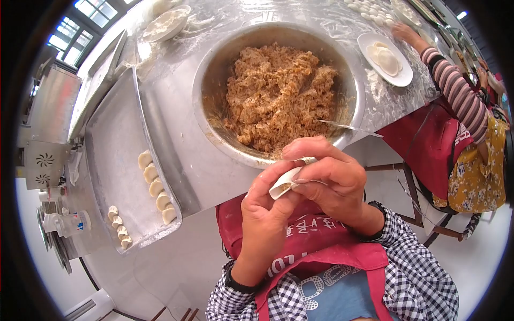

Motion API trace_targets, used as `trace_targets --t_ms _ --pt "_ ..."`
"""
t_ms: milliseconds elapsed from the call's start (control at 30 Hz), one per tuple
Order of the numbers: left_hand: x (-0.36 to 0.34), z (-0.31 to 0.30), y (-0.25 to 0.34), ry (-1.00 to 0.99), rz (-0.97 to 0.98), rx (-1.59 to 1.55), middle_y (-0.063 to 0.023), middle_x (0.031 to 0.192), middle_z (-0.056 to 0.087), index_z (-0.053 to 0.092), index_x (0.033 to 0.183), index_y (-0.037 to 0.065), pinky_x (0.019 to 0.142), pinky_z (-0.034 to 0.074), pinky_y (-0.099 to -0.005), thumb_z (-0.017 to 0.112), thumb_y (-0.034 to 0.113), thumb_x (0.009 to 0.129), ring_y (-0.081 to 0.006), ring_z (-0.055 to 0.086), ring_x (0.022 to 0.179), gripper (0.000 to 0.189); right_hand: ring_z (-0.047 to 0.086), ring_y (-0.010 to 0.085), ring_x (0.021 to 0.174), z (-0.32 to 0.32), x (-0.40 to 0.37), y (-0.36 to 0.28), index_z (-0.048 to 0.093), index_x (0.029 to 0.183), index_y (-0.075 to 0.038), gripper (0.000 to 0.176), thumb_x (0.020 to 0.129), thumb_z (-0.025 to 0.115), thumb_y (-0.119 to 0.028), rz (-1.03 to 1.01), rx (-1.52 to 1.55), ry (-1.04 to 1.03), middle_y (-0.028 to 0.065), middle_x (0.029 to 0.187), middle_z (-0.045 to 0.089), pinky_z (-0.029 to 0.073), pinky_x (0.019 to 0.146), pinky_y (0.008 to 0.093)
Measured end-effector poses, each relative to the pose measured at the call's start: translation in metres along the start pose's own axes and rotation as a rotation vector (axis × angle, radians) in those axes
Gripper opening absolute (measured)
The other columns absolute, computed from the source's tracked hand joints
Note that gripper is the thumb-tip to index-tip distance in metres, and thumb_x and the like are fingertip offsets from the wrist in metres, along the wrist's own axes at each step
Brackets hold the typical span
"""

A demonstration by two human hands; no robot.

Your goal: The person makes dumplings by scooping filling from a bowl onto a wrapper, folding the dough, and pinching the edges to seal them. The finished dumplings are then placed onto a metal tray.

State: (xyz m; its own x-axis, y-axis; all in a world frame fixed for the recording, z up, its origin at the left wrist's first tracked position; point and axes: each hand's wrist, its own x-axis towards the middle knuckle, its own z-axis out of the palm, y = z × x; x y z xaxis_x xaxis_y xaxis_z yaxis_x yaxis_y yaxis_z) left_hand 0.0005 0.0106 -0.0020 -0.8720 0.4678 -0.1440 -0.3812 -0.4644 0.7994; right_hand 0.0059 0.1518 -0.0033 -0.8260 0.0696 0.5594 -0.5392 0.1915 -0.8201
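Between both hands, in front of the bowl, is a folded dumpling wrapper [284,184], with a bit of filling showing at its open end. My left hand [269,206] grips it from the left with thumb and fingers. From the other side, my right hand [332,179] pinches its upper edge. Just beyond them stands a big metal bowl [202,115] heaped with brownish minced filling [278,99]. A thin metal utensil [350,127] rests over the bowl's right rim, its inner end in the filling.
A metal tray [120,155] on the left holds two rows of shaped dumplings [156,187]. A white plate [402,80] of round wrappers [386,59] lies at the right. A co-worker's hand [408,35] reaches near dough pieces [372,10]. A floury dish [167,24] sits at back left.
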Motion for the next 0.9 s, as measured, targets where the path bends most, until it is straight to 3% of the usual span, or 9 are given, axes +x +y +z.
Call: trace_targets --t_ms 133,333,400,433,500,633,767,833,900 --pt "-0.001 -0.005 0.002 -0.046 -0.133 -0.429 -0.014 0.12 0.051 0.044 0.124 0.0 0.093 0.045 -0.0369 0.051 0.003 0.088 -0.0248 0.051 0.112 0.037 0.06 0.026 0.093 0.002 0.003 -0.014 0.057 0.09 0.0 0.031 0.066 0.075 -0.011 -0.057 -0.164 0.048 0.0173 0.108 0.058 0.048 0.079 0.0332" --pt "-0.001 -0.016 0.006 -0.075 -0.186 -0.527 -0.0155 0.124 0.049 0.041 0.127 0.001 0.096 0.042 -0.0506 0.049 0.004 0.088 -0.0324 0.045 0.119 0.04 0.057 0.0277 0.101 -0.079 -0.009 -0.024 0.052 0.107 0.001 0.054 0.064 0.077 -0.017 -0.291 -0.565 0.16 0.0193 0.119 0.051 0.043 0.088 0.0355" --pt "0.0 -0.019 0.007 -0.088 -0.201 -0.549 -0.0158 0.124 0.049 0.04 0.127 0.001 0.095 0.042 -0.0502 0.049 0.003 0.088 -0.0325 0.045 0.119 0.04 0.058 0.0254 0.098 -0.094 -0.003 -0.018 0.053 0.107 0.0 0.052 0.064 0.077 -0.014 -0.112 -0.81 0.166 0.0171 0.116 0.053 0.045 0.083 0.0337" --pt "0.0 -0.02 0.007 -0.101 -0.214 -0.571 -0.0161 0.125 0.049 0.04 0.127 0.001 0.095 0.043 -0.0499 0.049 0.003 0.087 -0.0326 0.045 0.118 0.041 0.058 0.0254 0.098 -0.095 -0.003 -0.017 0.053 0.107 0.0 0.052 0.064 0.077 -0.014 -0.11 -0.812 0.168 0.0171 0.116 0.053 0.045 0.083 0.0337" --pt "0.0 -0.019 0.007 -0.093 -0.222 -0.547 -0.0163 0.125 0.049 0.041 0.127 0.001 0.094 0.044 -0.0495 0.049 0.003 0.087 -0.0327 0.046 0.118 0.041 0.06 0.0214 0.088 -0.097 -0.002 -0.013 0.058 0.098 -0.002 0.036 0.067 0.074 -0.008 0.142 -0.687 0.025 0.0129 0.106 0.059 0.047 0.075 0.0305" --pt "-0.007 -0.018 0.01 -0.039 -0.215 -0.381 -0.0169 0.12 0.051 0.043 0.124 0.0 0.087 0.05 -0.0459 0.051 0.005 0.087 -0.0311 0.051 0.112 0.038 0.061 0.0176 0.073 -0.086 0.005 -0.003 0.062 0.082 -0.001 0.013 0.07 0.067 0.003 0.071 -0.486 -0.096 0.0085 0.084 0.062 0.048 0.062 0.0255" --pt "-0.009 -0.013 0.014 0.006 -0.197 -0.18 -0.0157 0.115 0.054 0.047 0.12 0.0 0.087 0.05 -0.0432 0.052 0.006 0.088 -0.0254 0.055 0.107 0.033 0.06 0.0187 0.072 -0.084 0.028 0.003 0.061 0.083 -0.001 0.014 0.071 0.067 0.002 0.057 -0.498 -0.184 0.0092 0.082 0.061 0.048 0.062 0.027" --pt "-0.01 -0.01 0.012 0.046 -0.109 0.055 -0.0155 0.112 0.056 0.049 0.117 -0.002 0.078 0.055 -0.038 0.054 0.007 0.087 -0.0247 0.057 0.104 0.032 0.06 0.0197 0.071 -0.084 0.035 0.006 0.061 0.084 -0.001 0.013 0.072 0.065 0.002 0.065 -0.565 -0.313 0.0093 0.081 0.061 0.048 0.062 0.0273" --pt "-0.01 -0.016 0.009 0.017 -0.053 0.171 -0.0154 0.112 0.056 0.049 0.116 -0.002 0.078 0.055 -0.0371 0.053 0.006 0.087 -0.0239 0.056 0.104 0.031 0.059 0.019 0.07 -0.086 0.038 -0.004 0.061 0.084 0.0 0.012 0.073 0.064 0.002 0.053 -0.578 -0.261 0.0094 0.08 0.061 0.047 0.062 0.0275"
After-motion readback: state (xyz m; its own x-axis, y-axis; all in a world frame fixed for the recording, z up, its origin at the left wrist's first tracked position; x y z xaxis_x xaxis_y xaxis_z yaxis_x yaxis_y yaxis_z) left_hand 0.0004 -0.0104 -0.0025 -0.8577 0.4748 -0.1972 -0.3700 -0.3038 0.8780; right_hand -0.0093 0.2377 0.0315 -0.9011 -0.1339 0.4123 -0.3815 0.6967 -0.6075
